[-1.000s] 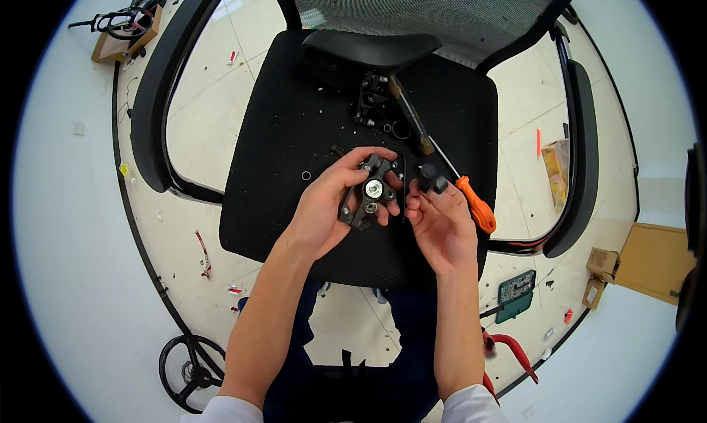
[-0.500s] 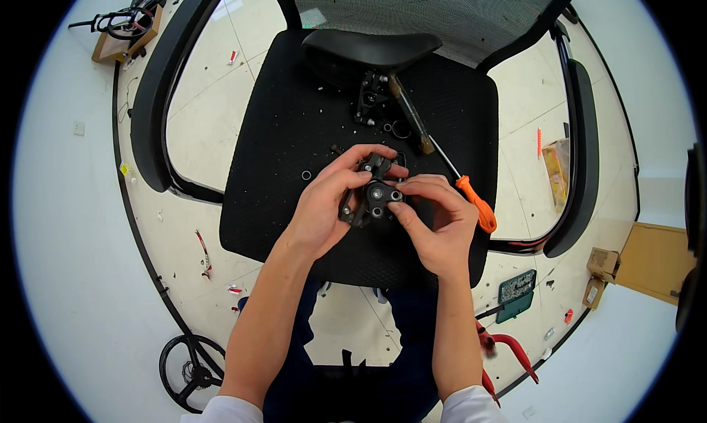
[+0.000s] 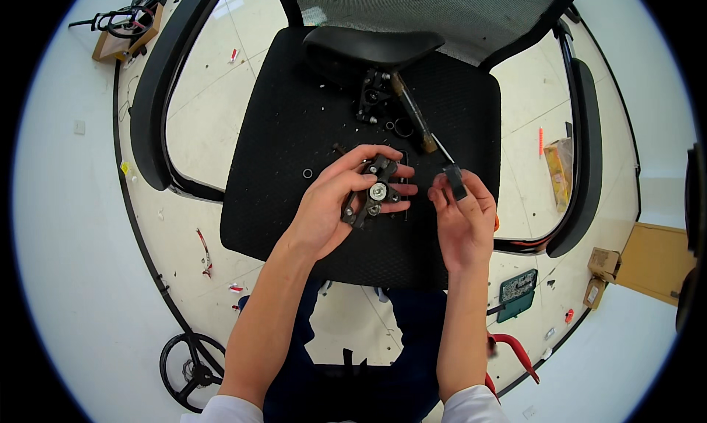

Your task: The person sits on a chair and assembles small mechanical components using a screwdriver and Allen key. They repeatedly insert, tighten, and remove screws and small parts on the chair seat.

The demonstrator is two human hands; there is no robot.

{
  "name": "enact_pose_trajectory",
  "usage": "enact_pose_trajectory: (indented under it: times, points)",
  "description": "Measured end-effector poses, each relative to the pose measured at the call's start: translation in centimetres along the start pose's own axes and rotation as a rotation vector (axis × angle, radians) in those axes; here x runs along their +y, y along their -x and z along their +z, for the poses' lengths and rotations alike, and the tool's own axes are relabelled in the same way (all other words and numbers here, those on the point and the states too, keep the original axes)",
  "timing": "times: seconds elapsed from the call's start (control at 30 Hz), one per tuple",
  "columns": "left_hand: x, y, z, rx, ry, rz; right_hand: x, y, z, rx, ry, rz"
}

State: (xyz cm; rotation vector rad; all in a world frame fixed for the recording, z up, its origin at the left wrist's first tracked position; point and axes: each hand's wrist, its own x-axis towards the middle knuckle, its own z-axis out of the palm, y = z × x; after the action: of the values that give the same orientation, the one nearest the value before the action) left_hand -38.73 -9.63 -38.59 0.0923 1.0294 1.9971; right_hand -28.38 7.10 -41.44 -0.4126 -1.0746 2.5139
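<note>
My left hand point(image 3: 315, 206) cradles a black metal brake caliper point(image 3: 378, 192) over the chair seat, thumb on top and fingers behind it. A round silver centre shows on the caliper's face. To its right, my right hand point(image 3: 465, 228) pinches a small dark curved piece point(image 3: 455, 182) between thumb and fingers, apart from the caliper. The screwdriver's steel shaft point(image 3: 443, 150) runs down behind my right hand, which hides most of its orange handle. A small metal ring point(image 3: 308, 173) lies left of my left hand.
On the black chair seat point(image 3: 258, 180), a bicycle saddle point(image 3: 372, 49) with its post point(image 3: 414, 117) lies at the back, beside a second black mechanism point(image 3: 372, 99). Armrests point(image 3: 151, 114) flank the seat. A green case point(image 3: 518, 294) and a black wheel point(image 3: 197, 375) are on the floor.
My right hand has moved right, away from the caliper, taking the small dark piece with it. The caliper's silver centre is now exposed. My left hand stays in place.
</note>
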Motion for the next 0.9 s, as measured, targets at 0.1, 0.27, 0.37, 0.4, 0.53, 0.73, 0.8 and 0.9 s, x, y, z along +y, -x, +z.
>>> enact_pose_trajectory:
  times: [0.1,0.27,0.37,0.4,0.53,0.73,0.8,0.9]
  points:
    - [-0.1,0.0,0.0,-0.035,0.040,-0.004,0.2,0.1,-0.2,-0.006,-0.042,0.004]
    - [0.1,0.3,-0.2,-0.077,0.049,-0.019,0.4,0.3,0.1,-0.034,-0.069,0.036]
    - [-0.1,0.1,-0.2,-0.058,0.042,0.021,0.4,0.2,-0.2,-0.075,-0.029,0.051]
    - [-0.2,0.1,-0.1,-0.047,0.038,0.042,0.4,0.1,-0.1,-0.060,-0.023,0.056]
    - [-0.3,0.0,-0.1,-0.011,-0.053,0.048,0.2,0.0,0.3,0.032,0.246,0.064]
    - [-0.4,-0.3,-0.7,0.029,-0.009,0.037,0.3,-0.2,1.0,0.039,0.980,-0.169]
    - [-0.4,-0.3,-0.4,0.068,-0.055,0.086,0.7,-0.2,1.4,0.068,1.135,-0.325]
    - [-1.0,-0.4,-0.5,0.074,-0.197,0.193,1.3,0.1,2.0,-0.094,0.921,-0.234]
